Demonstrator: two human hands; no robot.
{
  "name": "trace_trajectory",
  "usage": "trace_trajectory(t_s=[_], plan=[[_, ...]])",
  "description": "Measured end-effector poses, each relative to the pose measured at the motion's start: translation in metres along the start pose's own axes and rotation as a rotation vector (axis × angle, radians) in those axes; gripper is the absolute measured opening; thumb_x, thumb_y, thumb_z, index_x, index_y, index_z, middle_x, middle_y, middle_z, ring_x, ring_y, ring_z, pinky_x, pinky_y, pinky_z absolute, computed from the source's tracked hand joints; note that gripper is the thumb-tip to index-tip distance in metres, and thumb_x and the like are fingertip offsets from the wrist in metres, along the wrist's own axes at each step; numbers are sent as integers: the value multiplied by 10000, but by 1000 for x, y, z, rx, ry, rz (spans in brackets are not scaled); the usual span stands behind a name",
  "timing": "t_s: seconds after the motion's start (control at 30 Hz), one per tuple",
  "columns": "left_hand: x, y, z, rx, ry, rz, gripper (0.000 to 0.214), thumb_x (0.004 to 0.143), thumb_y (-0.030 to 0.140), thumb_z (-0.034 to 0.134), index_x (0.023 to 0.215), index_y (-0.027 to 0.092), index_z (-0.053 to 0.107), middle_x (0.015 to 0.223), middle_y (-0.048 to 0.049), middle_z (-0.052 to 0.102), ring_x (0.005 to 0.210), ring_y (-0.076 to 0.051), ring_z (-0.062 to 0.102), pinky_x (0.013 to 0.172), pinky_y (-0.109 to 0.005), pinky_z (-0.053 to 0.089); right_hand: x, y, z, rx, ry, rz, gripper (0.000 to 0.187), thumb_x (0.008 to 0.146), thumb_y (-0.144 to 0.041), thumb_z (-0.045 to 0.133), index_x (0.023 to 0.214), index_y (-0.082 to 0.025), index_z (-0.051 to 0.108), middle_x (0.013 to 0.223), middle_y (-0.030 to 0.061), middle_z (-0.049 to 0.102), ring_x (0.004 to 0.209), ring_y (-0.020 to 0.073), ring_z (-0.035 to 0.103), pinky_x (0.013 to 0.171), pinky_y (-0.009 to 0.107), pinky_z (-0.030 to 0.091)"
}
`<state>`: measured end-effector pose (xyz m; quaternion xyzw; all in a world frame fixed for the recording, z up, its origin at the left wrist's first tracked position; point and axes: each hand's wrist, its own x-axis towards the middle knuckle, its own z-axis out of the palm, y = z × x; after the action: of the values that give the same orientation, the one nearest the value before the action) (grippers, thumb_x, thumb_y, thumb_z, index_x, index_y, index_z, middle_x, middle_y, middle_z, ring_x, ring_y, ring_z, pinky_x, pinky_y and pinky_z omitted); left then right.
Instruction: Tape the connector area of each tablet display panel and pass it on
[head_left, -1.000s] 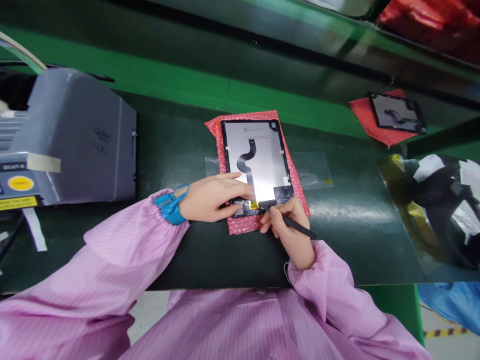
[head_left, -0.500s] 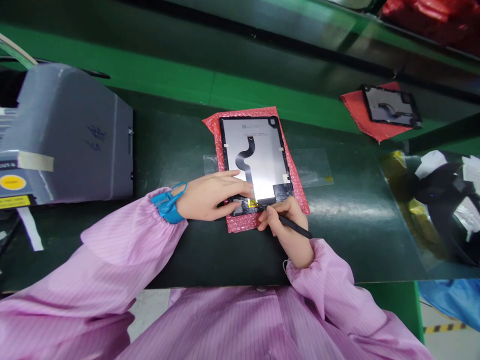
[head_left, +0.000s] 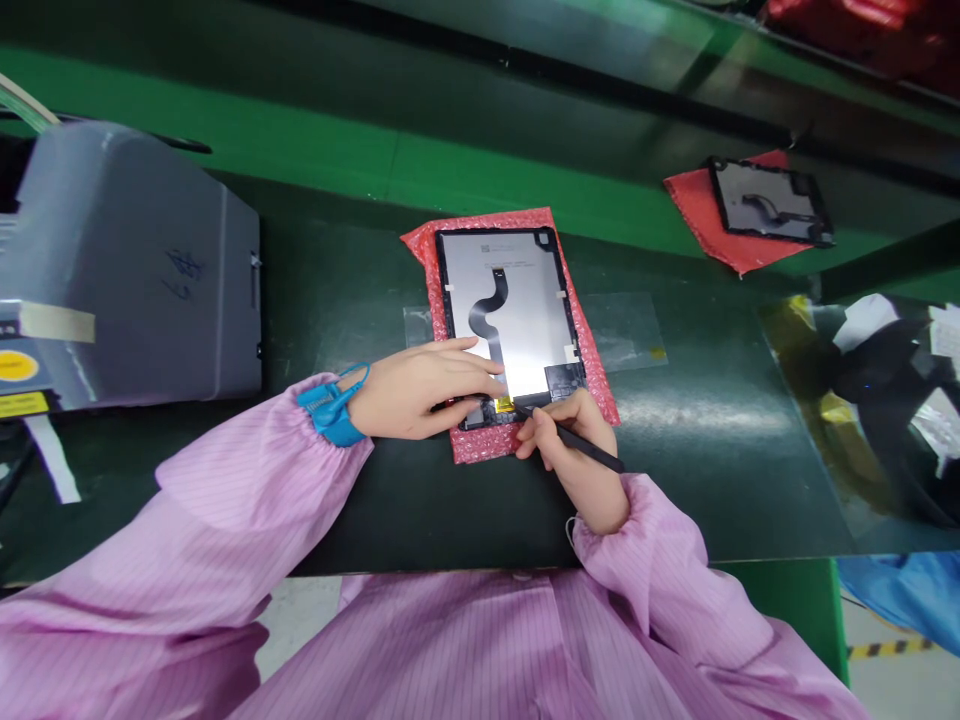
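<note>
A tablet display panel (head_left: pixel 529 320), silver-backed with a black frame, lies on a red bubble-wrap bag (head_left: pixel 487 446). Down its back runs a curved black flex cable (head_left: pixel 489 312), which ends near a yellow tape patch (head_left: pixel 504 405). Across the panel's lower left my left hand (head_left: pixel 427 388) lies flat, fingers spread, one fingertip close to the tape. A blue wrist strap (head_left: pixel 332 408) circles that wrist. My right hand (head_left: pixel 570 435) grips a slim black pen-shaped tool (head_left: pixel 589 449) at the lower right, its tip beside the yellow tape. What the tip touches is too small to tell.
On the left stands a grey machine (head_left: pixel 142 270). At the back right a second display panel (head_left: pixel 772 205) rests on a red bag (head_left: pixel 694 215). Clear film (head_left: pixel 619 325) lies right of the work. Farther right sits a black bundle with scraps (head_left: pixel 885 390).
The view has shifted slightly. Both hands, the panel and the black tool keep nearly the same places relative to each other.
</note>
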<state>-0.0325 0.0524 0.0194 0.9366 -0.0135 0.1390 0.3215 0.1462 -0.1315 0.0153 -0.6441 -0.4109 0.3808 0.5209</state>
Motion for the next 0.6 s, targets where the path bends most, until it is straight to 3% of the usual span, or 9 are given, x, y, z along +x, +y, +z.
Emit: trace_trajectory(t_s=[0.27,0.47,0.6], plan=[[-1,-3,1,3,3,16,334,1024,138,481,1273,208,691,1266,-77,781,1349,-219,645,1284,-488,349,0,3,-1,-6,15,-17,239,988,-326,677,834,-250,511,698,-26,744,591,140,708,486,228,470],[0,-2,-1,42,-63,36,303,1044,193,486,1216,220,734,1310,-75,763,1380,-231,615,1296,-474,310,1,1,-1,-33,18,0,251,986,-342,674,831,-252,499,640,-35,722,537,129,679,456,213,468],[4,3,1,136,-110,9,290,1063,251,492,1174,236,760,1301,-73,756,1366,-239,607,1296,-473,291,3,0,-6,-31,108,24,266,986,-375,674,853,-253,479,647,-38,721,477,112,637,434,212,447]])
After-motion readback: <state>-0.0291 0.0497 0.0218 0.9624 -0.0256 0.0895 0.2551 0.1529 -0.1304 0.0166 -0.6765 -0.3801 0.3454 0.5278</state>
